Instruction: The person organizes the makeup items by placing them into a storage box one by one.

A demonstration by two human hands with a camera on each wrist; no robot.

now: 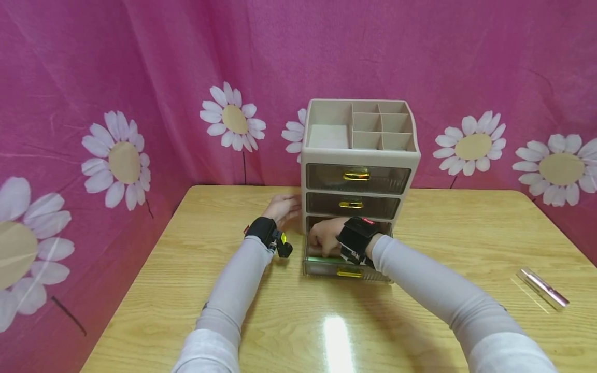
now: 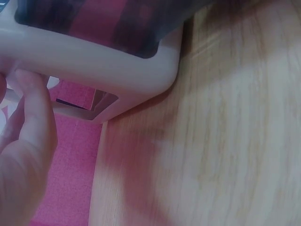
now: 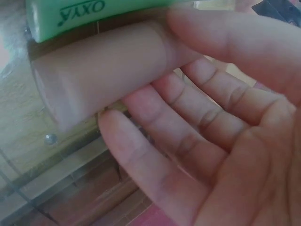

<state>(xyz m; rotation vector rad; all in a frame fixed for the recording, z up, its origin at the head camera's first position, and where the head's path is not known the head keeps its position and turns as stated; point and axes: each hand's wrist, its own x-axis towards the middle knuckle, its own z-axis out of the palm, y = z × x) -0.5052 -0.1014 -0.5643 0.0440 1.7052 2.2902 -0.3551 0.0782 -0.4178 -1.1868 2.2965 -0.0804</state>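
A beige drawer organizer (image 1: pixel 361 154) stands on the table, its lowest drawer (image 1: pixel 322 269) pulled out. Inside that drawer is my right hand (image 1: pixel 328 233). The right wrist view shows a beige cosmetic tube (image 3: pixel 103 73) held between its thumb and curled fingers. Beside it lies a green tube (image 3: pixel 94 14) lettered OXYA, a strip of which shows along the drawer front in the head view. My left hand (image 1: pixel 284 208) rests against the organizer's left side. In the left wrist view its extended fingers (image 2: pixel 35 103) touch the side frame beside an opening.
Two upper drawers with gold handles (image 1: pixel 356 176) are closed. The organizer's top has several compartments (image 1: pixel 328 135). On the table (image 1: pixel 261 321) at the right lies a slim pink cosmetic tube (image 1: pixel 543 289). A pink flowered curtain (image 1: pixel 364 46) hangs close behind.
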